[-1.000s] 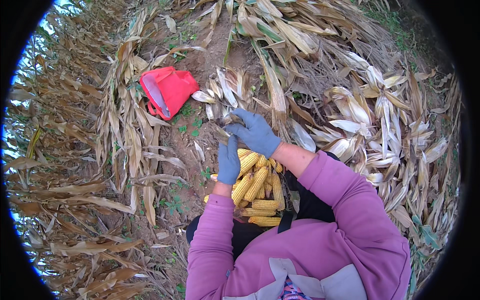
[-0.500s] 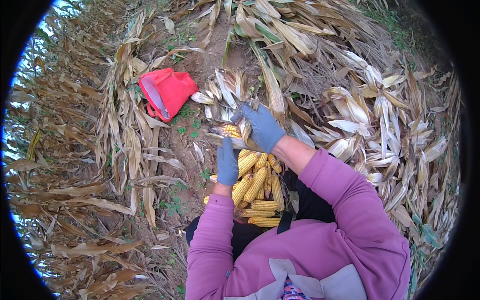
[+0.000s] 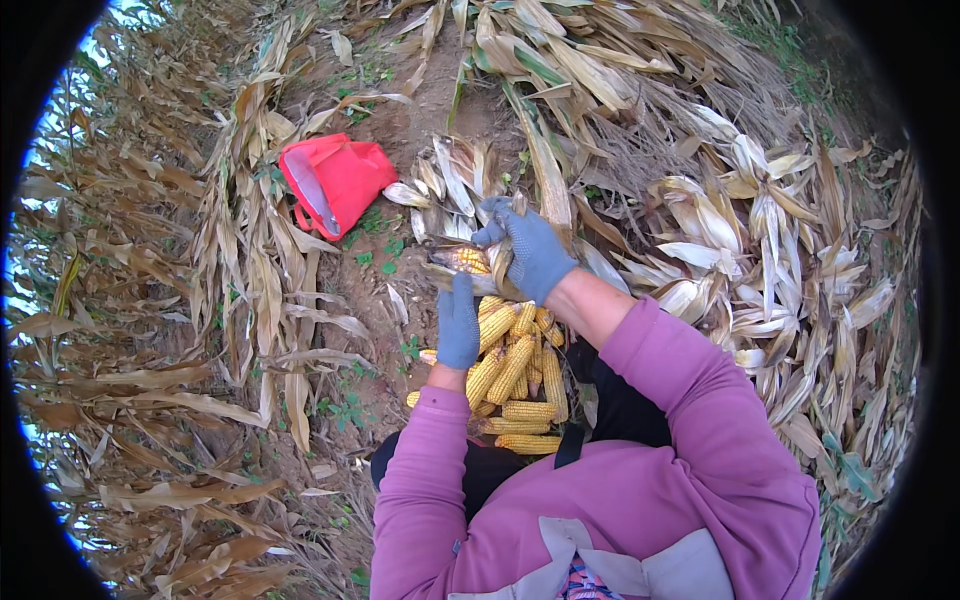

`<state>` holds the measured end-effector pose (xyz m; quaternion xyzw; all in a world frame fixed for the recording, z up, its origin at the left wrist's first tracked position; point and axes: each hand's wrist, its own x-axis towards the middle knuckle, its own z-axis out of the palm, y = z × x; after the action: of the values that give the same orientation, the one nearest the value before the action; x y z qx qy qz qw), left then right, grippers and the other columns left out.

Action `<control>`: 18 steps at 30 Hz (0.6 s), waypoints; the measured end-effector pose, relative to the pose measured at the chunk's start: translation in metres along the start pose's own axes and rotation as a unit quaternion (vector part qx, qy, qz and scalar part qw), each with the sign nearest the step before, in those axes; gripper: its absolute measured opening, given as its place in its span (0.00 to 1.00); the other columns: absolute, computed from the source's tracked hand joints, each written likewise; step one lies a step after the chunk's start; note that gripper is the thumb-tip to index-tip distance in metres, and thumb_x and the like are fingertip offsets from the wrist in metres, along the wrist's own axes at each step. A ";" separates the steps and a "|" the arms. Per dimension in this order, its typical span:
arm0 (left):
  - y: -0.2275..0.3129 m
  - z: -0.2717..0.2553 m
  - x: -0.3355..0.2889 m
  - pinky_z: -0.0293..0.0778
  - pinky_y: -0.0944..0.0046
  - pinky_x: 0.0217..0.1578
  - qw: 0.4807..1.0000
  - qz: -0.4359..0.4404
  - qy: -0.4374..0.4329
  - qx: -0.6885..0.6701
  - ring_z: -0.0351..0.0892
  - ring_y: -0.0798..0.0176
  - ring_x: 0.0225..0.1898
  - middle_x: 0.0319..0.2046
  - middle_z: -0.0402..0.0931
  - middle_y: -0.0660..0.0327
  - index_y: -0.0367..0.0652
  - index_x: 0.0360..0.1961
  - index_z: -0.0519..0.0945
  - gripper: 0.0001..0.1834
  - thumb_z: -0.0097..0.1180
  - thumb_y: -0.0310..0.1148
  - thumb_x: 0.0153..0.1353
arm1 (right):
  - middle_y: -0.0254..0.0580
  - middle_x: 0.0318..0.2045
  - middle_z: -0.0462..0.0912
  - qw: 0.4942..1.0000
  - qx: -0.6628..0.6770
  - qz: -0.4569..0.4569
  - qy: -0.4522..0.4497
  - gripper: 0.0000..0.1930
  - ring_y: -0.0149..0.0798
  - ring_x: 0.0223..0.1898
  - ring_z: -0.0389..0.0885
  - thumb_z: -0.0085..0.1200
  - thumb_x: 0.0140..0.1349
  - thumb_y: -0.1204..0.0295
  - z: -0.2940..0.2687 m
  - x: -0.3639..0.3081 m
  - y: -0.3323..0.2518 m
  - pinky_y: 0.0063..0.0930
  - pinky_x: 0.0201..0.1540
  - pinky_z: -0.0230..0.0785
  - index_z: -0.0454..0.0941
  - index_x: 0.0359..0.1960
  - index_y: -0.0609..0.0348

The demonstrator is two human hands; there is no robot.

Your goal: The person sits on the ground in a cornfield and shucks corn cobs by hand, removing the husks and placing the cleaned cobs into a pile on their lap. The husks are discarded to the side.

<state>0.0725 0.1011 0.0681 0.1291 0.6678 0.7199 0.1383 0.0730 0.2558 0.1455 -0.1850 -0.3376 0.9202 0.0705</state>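
Observation:
A partly husked corn ear (image 3: 470, 261) lies across both my hands, its yellow kernels showing between dry husk leaves. My left hand (image 3: 458, 325), in a grey-blue glove, supports it from the near side with the fingers closed against the husk. My right hand (image 3: 537, 255), gloved alike, grips the husk leaves (image 3: 498, 262) at the ear's right end; part of its grip is hidden. Just below my hands, between my legs, sits a pile of bare yellow corn cobs (image 3: 512, 368). Beyond the ear lie several ears still in pale husks (image 3: 430, 180).
To the far left a red bag (image 3: 345, 185) rests on the brown soil (image 3: 395, 130). Heaps of dry husks (image 3: 760, 230) spread on the right, and cut stalks (image 3: 590, 60) lie at the back. Dry standing corn plants (image 3: 110, 280) line the left side.
The ear and my left hand have shifted slightly to the right. My right hand has moved a little toward the right, still on the husk.

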 end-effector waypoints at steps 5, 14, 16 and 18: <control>0.034 0.011 0.012 0.70 0.64 0.49 0.996 -0.014 0.043 -0.079 0.72 0.65 0.47 0.46 0.71 0.54 0.31 0.53 0.67 0.26 0.35 0.46 0.71 | 0.32 0.17 0.67 0.996 0.089 0.024 0.023 0.07 0.32 0.22 0.70 0.47 0.66 0.71 0.015 0.019 -0.006 0.25 0.32 0.67 0.73 0.39 0.62; 0.043 -0.011 0.043 0.63 0.61 0.54 0.987 -0.011 0.145 0.063 0.69 0.56 0.53 0.53 0.68 0.45 0.29 0.58 0.64 0.30 0.43 0.46 0.67 | 0.38 0.21 0.76 0.998 -0.007 -0.036 0.048 0.11 0.30 0.26 0.74 0.48 0.66 0.68 0.018 0.050 0.051 0.22 0.34 0.68 0.72 0.44 0.62; 0.029 -0.011 0.046 0.64 0.59 0.53 0.973 -0.038 0.166 0.155 0.71 0.53 0.52 0.52 0.69 0.43 0.29 0.57 0.65 0.30 0.44 0.46 0.66 | 0.38 0.21 0.76 0.999 0.009 -0.038 0.035 0.11 0.30 0.26 0.75 0.48 0.66 0.68 0.009 0.053 0.055 0.23 0.33 0.68 0.73 0.43 0.62; 0.010 -0.015 0.052 0.65 0.58 0.53 0.984 -0.011 0.144 0.105 0.71 0.51 0.52 0.53 0.69 0.43 0.29 0.58 0.64 0.31 0.46 0.46 0.65 | 0.37 0.20 0.75 0.999 0.021 -0.032 0.029 0.11 0.31 0.26 0.74 0.48 0.66 0.67 0.008 0.054 0.051 0.23 0.33 0.68 0.73 0.43 0.61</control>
<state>0.0179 0.1060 0.0771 0.0303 0.7539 0.6554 0.0346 0.0197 0.2260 0.1028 -0.1993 -0.3219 0.9185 0.1136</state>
